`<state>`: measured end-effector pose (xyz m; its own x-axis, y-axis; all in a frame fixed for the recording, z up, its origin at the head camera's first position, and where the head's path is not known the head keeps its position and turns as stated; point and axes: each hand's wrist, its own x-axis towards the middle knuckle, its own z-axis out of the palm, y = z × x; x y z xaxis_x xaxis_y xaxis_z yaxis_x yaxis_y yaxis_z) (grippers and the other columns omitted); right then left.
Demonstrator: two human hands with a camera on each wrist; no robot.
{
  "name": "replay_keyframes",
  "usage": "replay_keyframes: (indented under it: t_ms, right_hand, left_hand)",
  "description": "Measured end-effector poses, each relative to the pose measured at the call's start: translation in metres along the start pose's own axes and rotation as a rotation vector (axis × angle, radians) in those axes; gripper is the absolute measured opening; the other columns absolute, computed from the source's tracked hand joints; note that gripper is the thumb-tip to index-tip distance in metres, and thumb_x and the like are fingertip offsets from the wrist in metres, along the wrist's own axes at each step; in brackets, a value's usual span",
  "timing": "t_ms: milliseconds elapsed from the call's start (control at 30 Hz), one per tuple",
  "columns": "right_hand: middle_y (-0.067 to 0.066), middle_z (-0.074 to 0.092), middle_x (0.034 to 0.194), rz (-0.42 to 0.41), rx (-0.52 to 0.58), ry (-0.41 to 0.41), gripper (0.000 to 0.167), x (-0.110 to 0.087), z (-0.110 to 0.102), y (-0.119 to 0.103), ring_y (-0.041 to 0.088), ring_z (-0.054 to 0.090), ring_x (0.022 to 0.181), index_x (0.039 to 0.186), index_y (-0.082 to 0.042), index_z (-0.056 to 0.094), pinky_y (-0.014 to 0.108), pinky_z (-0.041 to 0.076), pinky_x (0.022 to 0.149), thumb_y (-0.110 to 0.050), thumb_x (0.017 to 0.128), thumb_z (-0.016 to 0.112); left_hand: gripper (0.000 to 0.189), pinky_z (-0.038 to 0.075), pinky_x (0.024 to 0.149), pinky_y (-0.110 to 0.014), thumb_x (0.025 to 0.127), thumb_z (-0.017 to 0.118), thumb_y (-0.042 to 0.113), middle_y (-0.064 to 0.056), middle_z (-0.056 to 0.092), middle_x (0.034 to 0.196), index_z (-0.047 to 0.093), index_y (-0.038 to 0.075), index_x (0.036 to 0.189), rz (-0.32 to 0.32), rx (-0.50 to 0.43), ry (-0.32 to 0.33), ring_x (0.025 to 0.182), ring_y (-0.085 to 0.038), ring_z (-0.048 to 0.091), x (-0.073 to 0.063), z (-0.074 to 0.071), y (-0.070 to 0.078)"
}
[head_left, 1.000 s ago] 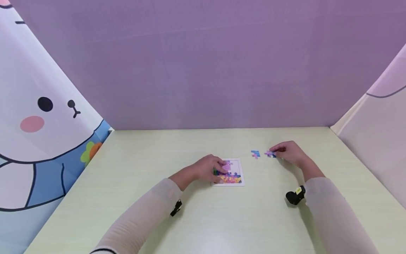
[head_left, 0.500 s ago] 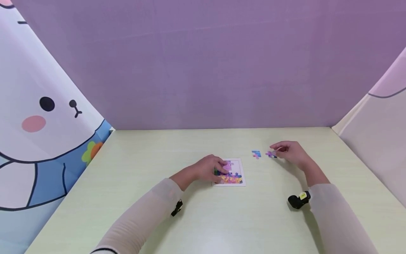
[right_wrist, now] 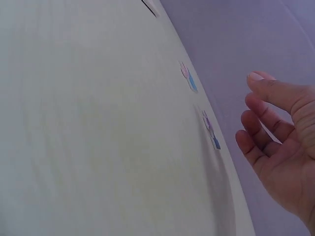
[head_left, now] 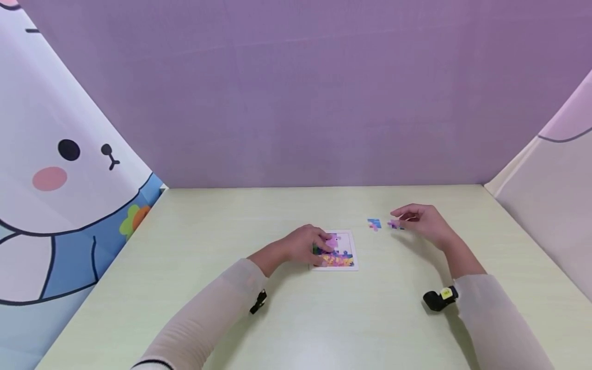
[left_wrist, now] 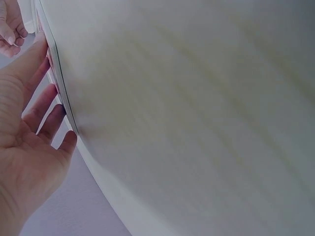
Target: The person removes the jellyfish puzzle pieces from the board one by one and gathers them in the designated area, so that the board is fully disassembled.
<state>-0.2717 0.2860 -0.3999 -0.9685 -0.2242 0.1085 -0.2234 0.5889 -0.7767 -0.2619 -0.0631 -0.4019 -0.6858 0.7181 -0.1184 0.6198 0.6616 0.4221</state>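
My left hand (head_left: 305,245) rests on a small framed jigsaw puzzle (head_left: 355,262), its fingers spread over the left part and edge. The puzzle has a pink figure, a yellow and orange lower strip, and a white gap at its upper right. In the left wrist view, the fingertips (left_wrist: 70,140) lie along the puzzle's edge. My right hand (right_wrist: 283,128) is raised off the table with loosely bent fingers, holding nothing. Below it lies a purple and blue puzzle piece (right_wrist: 210,130). Beside that one is a blue and pink puzzle piece (right_wrist: 188,77), flat on the table.
The pale table (head_left: 296,318) meets a purple backdrop (head_left: 296,103) at its far edge. Printed cartoon cloth (head_left: 69,216) hangs on the left, and a pale cloth panel (head_left: 555,205) on the right. A black wrist camera (head_left: 437,299) juts out below the right sleeve.
My right hand has risen off the purple and blue puzzle piece, its forearm shifting slightly right and nearer. Both loose pieces stay on the table. The left hand keeps its place on the puzzle.
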Motion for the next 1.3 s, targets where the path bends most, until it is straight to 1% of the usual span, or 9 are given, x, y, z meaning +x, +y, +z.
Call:
replay_keyframes:
  t_ms: [133,267,367,500,633,900,1000,1167,1300]
  right_hand:
    - [0.018,0.064,0.118,-0.037,0.022,-0.011,0.031,-0.002,0.000,-0.003,0.016,0.060,0.097,0.119,-0.001,0.068,0.015,0.048,0.081,-0.013,0.090,0.072]
    - [0.021,0.064,0.118,-0.062,0.062,-0.024,0.032,-0.004,0.002,-0.007,0.024,0.061,0.100,0.118,0.001,0.067,0.015,0.049,0.083,-0.012,0.089,0.072]
    - [0.023,0.063,0.119,-0.075,0.090,-0.030,0.034,-0.006,0.004,-0.010,0.026,0.062,0.102,0.118,0.003,0.066,0.016,0.050,0.083,-0.013,0.089,0.073]
    - [0.024,0.061,0.119,-0.085,0.113,-0.036,0.034,-0.009,0.005,-0.015,0.024,0.062,0.101,0.117,0.004,0.066,0.017,0.050,0.083,-0.014,0.088,0.074]
    - [0.023,0.060,0.118,-0.101,0.126,-0.047,0.033,-0.013,0.008,-0.021,0.027,0.061,0.100,0.116,0.004,0.066,0.017,0.050,0.083,-0.012,0.088,0.073]
    - [0.018,0.063,0.111,-0.233,0.144,-0.068,0.026,-0.020,0.015,-0.031,0.023,0.062,0.097,0.107,0.007,0.067,0.021,0.051,0.085,-0.005,0.085,0.075]
    - [0.018,0.063,0.113,-0.249,0.145,-0.091,0.027,-0.022,0.017,-0.034,0.024,0.062,0.099,0.108,0.007,0.067,0.025,0.051,0.088,-0.005,0.085,0.076]
    - [0.021,0.061,0.116,-0.242,0.132,-0.148,0.034,-0.025,0.022,-0.039,0.031,0.060,0.102,0.113,0.004,0.065,0.030,0.050,0.090,-0.007,0.083,0.078]
    - [0.018,0.062,0.119,-0.258,0.109,-0.197,0.040,-0.026,0.026,-0.042,0.036,0.059,0.103,0.117,0.002,0.065,0.032,0.050,0.092,-0.010,0.082,0.079]
  left_hand:
    - [0.039,0.028,0.113,-0.036,0.085,0.078,0.027,0.004,0.051,0.143,0.068,0.020,0.122,-0.016,-0.010,0.001,0.134,-0.020,0.041,0.001,0.000,0.000]
    - [0.038,0.028,0.112,-0.036,0.085,0.077,0.026,0.004,0.051,0.142,0.069,0.019,0.122,-0.020,-0.015,0.003,0.134,-0.019,0.041,0.000,0.000,0.001]
    - [0.038,0.028,0.112,-0.036,0.085,0.078,0.026,0.003,0.052,0.142,0.069,0.019,0.121,-0.012,-0.017,0.006,0.134,-0.020,0.042,-0.001,0.000,0.002]
    - [0.038,0.028,0.113,-0.037,0.085,0.078,0.025,0.002,0.052,0.142,0.069,0.018,0.121,-0.007,-0.018,0.005,0.134,-0.020,0.042,-0.001,-0.001,0.003]
    - [0.038,0.029,0.112,-0.037,0.085,0.078,0.025,0.003,0.052,0.142,0.069,0.018,0.121,-0.018,-0.018,0.002,0.134,-0.020,0.042,-0.001,-0.001,0.004]
    - [0.038,0.028,0.112,-0.036,0.085,0.077,0.026,0.003,0.052,0.142,0.069,0.019,0.122,-0.022,-0.005,0.001,0.134,-0.020,0.042,0.000,-0.002,0.005]
    - [0.038,0.028,0.113,-0.036,0.085,0.077,0.026,0.002,0.052,0.142,0.068,0.018,0.122,-0.020,-0.008,0.000,0.134,-0.020,0.042,-0.001,-0.002,0.006]
    - [0.038,0.029,0.112,-0.036,0.085,0.077,0.026,0.003,0.052,0.142,0.069,0.018,0.121,-0.023,-0.005,-0.001,0.133,-0.020,0.042,-0.001,-0.002,0.006]
    - [0.037,0.029,0.112,-0.035,0.085,0.078,0.026,0.004,0.052,0.142,0.069,0.019,0.121,-0.030,-0.003,0.000,0.132,-0.019,0.043,-0.002,-0.002,0.006]
